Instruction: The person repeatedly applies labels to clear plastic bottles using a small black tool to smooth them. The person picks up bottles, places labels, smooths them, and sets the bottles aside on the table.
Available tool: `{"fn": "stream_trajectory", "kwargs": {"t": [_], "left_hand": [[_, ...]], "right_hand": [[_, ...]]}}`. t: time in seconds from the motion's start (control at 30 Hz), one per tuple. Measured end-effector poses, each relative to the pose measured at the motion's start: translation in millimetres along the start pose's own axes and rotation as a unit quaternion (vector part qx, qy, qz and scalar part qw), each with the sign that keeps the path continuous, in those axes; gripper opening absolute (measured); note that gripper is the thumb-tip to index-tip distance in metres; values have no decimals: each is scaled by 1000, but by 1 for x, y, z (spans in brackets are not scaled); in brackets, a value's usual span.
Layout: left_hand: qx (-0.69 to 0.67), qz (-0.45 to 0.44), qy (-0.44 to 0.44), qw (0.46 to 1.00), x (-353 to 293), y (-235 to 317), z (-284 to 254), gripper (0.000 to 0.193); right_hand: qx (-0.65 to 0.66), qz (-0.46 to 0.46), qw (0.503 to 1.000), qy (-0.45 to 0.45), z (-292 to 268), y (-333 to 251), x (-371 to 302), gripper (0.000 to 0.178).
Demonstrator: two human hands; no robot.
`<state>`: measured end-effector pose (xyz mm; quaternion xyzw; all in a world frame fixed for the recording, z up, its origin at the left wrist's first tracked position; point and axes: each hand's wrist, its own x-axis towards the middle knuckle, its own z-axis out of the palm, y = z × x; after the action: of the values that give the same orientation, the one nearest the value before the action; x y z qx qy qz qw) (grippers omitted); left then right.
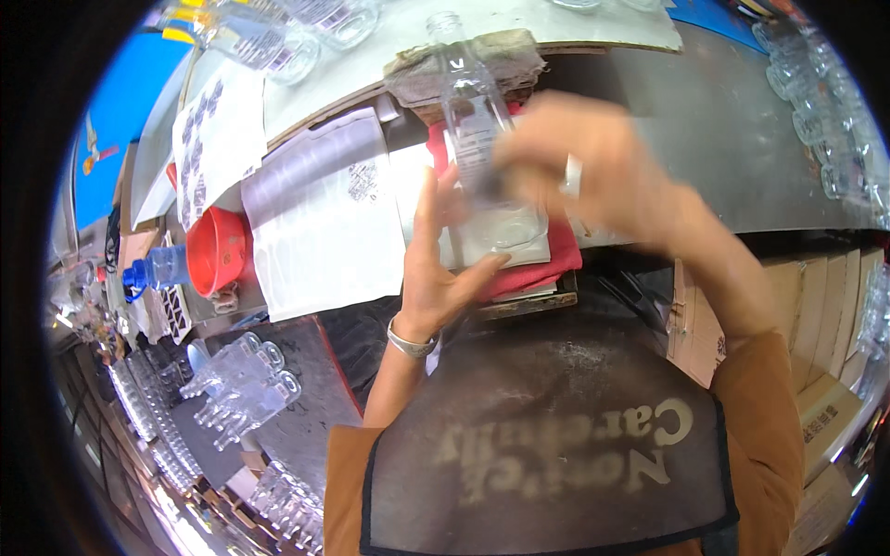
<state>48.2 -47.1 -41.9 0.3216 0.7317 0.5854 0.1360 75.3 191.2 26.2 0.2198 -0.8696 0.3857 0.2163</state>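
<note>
A clear glass bottle [461, 79] leans with its neck away from me on a folded grey cloth [417, 74], its base toward me. Small dark print or a transfer shows on its side. My left hand [431, 269], with a metal bangle at the wrist, cups the bottle's lower end, fingers along its left side and thumb by the base. Over the bottle's right side my right hand [584, 157] is smeared by motion, closed around a dark blurred thing [487, 185] against the printed side. A red cloth [563, 255] lies beneath the bottle.
Printed white sheets [320, 222] and a red bowl [216, 250] are to the left, beside a blue-capped plastic bottle [162, 267]. More clear bottles [269, 51] lie at the back left. Glassware [816, 120] lines the right; cardboard boxes [811, 306] stand below it.
</note>
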Motion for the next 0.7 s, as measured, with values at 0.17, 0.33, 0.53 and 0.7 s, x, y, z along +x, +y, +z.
{"fn": "stream_trajectory", "kwargs": {"t": [0.17, 0.33, 0.53, 0.7], "left_hand": [[-6, -27, -15, 1000, -3, -5, -4, 105], [17, -3, -1, 1000, -2, 0, 1, 103], [80, -17, 34, 996, 2, 23, 12, 107], [112, 43, 67, 991, 4, 19, 19, 121]], "right_hand": [[88, 3, 995, 37, 1, 14, -28, 25], [41, 119, 991, -39, -9, -9, -40, 23], [-101, 5, 993, -57, -7, -2, 23, 28], [-269, -75, 960, -26, 4, -3, 50, 17]]}}
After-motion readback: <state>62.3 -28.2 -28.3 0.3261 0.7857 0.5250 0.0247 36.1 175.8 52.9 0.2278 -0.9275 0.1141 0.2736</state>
